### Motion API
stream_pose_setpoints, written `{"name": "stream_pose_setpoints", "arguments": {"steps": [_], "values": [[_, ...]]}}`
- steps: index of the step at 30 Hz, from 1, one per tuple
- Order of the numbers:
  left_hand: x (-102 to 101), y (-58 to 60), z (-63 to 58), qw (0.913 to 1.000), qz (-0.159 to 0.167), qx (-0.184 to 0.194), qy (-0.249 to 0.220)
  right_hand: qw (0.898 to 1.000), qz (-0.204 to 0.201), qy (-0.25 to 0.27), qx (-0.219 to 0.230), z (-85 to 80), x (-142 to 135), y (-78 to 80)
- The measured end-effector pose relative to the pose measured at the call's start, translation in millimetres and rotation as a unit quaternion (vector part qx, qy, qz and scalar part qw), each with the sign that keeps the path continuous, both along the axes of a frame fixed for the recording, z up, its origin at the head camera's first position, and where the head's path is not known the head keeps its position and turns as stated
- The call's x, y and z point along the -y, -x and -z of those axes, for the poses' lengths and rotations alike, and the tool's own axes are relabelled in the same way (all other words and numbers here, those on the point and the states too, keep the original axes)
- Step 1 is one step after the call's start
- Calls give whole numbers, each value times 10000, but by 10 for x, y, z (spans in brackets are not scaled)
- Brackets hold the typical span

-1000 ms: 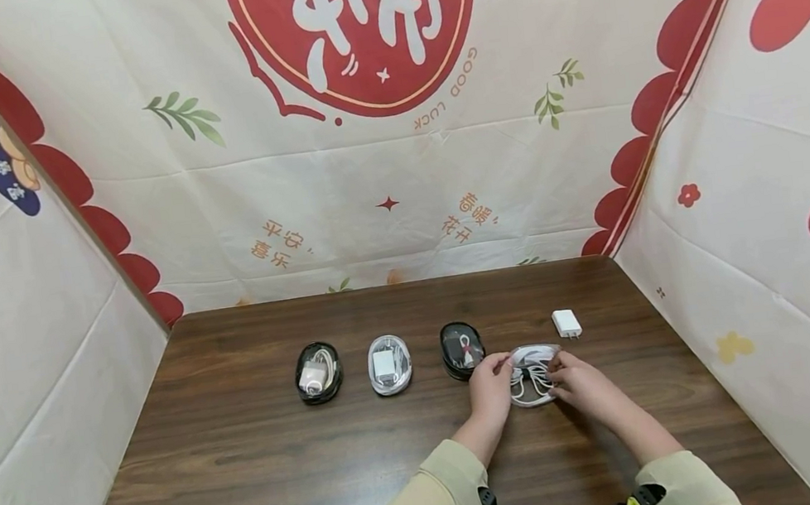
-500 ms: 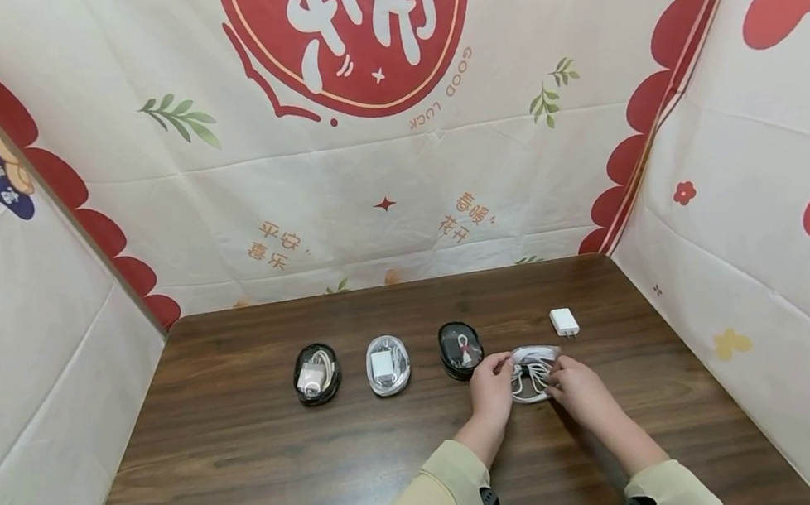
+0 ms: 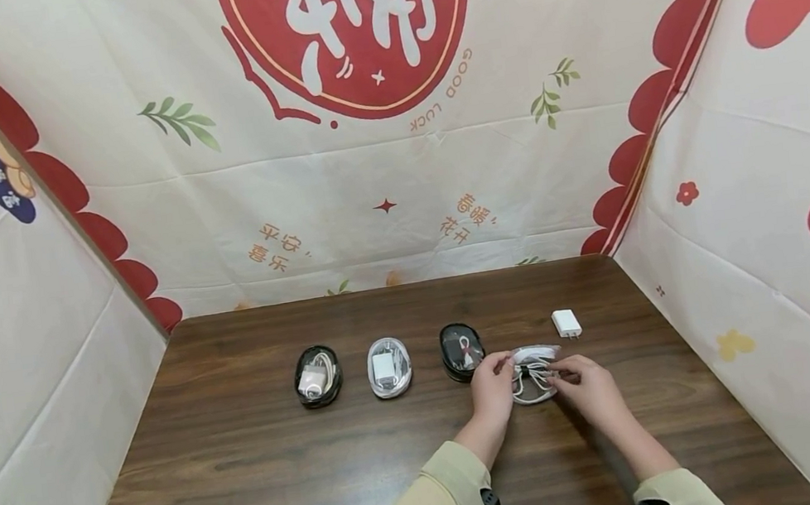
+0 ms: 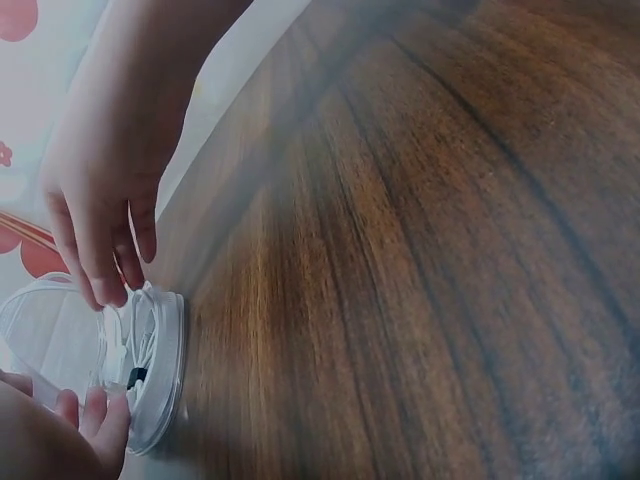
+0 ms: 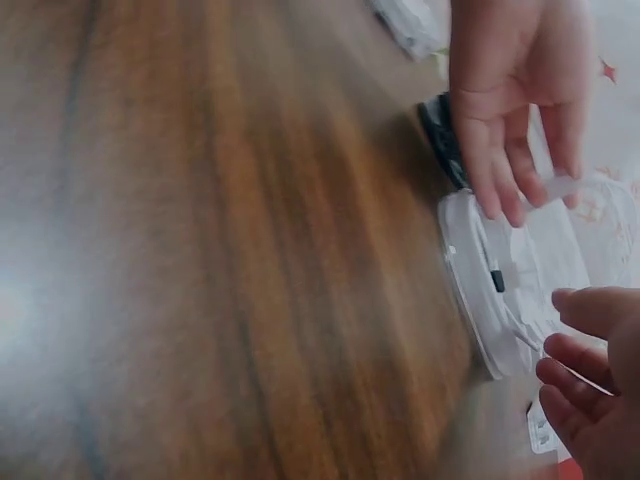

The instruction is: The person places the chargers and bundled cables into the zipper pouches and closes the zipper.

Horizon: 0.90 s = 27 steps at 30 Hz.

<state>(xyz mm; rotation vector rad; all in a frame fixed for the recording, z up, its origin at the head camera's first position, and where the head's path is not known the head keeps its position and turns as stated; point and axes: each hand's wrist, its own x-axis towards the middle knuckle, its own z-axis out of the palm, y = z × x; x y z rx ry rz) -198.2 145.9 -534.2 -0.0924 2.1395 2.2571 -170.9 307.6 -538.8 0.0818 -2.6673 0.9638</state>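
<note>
A clear oval storage case lies on the right half of the table with its transparent lid raised at the back. Inside is a looped white cable, bundled by a small black tie. My left hand pinches the case's lid at its left edge between thumb and finger. My right hand is at the right side, fingers loosely bent and fingertips at the cable, thumb and forefinger apart. In the left wrist view, the right fingers reach down onto the cable from above.
Left of the hands stand a black-rimmed case with a cable, a white-rimmed case with a white charger, and another black-rimmed case. A white charger plug lies behind the right hand. Printed cloth encloses the brown table.
My right hand has drawn slightly back from the case's right edge, its thumb and forefinger now apart. The left hand keeps its place on the lid.
</note>
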Motion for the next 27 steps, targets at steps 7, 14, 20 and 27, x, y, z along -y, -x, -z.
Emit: {"name": "stream_pose_setpoints", "arguments": {"steps": [7, 14, 20, 27], "values": [[15, 9, -4, 9999, -5, 98, -130, 9934, 998, 570, -20, -116, -109, 79], [11, 5, -26, 9997, -3, 137, -182, 9758, 1914, 990, 380, -163, -284, 251], [24, 13, -31, 9998, 9, 153, -128, 9667, 2151, 1254, 585, -126, -311, 409], [44, -6, -27, 9995, 23, 247, -171, 9575, 2303, 1424, 998, -59, -341, 566]]}}
